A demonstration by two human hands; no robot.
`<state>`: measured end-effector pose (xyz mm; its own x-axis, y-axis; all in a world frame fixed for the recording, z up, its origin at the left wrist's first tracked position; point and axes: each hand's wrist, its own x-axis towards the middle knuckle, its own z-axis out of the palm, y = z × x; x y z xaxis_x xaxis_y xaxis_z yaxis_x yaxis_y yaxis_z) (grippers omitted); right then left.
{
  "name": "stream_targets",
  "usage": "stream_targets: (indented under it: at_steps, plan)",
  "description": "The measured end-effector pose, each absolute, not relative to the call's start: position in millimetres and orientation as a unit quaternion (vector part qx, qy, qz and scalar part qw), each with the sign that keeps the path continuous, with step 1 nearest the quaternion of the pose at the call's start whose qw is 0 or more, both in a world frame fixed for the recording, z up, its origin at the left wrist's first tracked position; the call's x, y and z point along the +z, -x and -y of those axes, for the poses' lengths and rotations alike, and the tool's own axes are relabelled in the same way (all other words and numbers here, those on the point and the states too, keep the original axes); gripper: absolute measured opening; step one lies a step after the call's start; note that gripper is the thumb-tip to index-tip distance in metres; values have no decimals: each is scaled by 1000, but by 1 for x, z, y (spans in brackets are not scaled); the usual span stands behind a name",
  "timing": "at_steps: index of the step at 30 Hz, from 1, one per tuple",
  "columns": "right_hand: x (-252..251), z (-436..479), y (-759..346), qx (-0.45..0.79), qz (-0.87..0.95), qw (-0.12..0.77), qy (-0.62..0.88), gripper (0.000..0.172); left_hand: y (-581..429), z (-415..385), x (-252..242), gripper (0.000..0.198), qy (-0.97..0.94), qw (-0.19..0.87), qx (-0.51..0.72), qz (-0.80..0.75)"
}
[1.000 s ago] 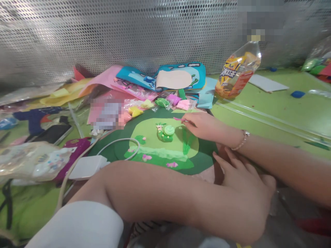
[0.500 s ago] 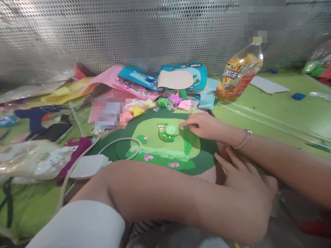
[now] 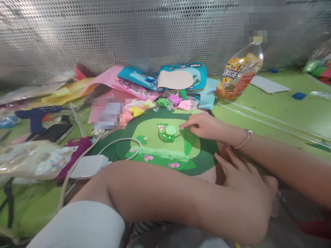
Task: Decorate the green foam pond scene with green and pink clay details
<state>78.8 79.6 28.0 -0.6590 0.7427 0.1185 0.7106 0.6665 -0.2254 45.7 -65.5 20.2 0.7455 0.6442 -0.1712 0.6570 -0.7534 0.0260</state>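
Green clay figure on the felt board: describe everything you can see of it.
The green clay figure looks like modelling clay: dark green body, paler spiral disc on top, pinkish bit at left. It sits on the light green oval. The right hand aims a thin pink stick at its right side; contact unclear.

At frame centre the right hand (image 3: 205,126) pinches a thin pale stick (image 3: 182,126) just beside the green clay snail (image 3: 167,133) on the dark green felt board (image 3: 207,156). The left hand (image 3: 245,187) rests flat, lower right.
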Motion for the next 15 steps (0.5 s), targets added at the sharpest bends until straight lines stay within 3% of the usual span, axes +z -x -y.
stream_targets:
  at_steps: [15]
  plan:
    - [33, -74, -80, 26, 921, 73, 381, 34, -43, 63, 22, 46, -934, 51, -77, -346]
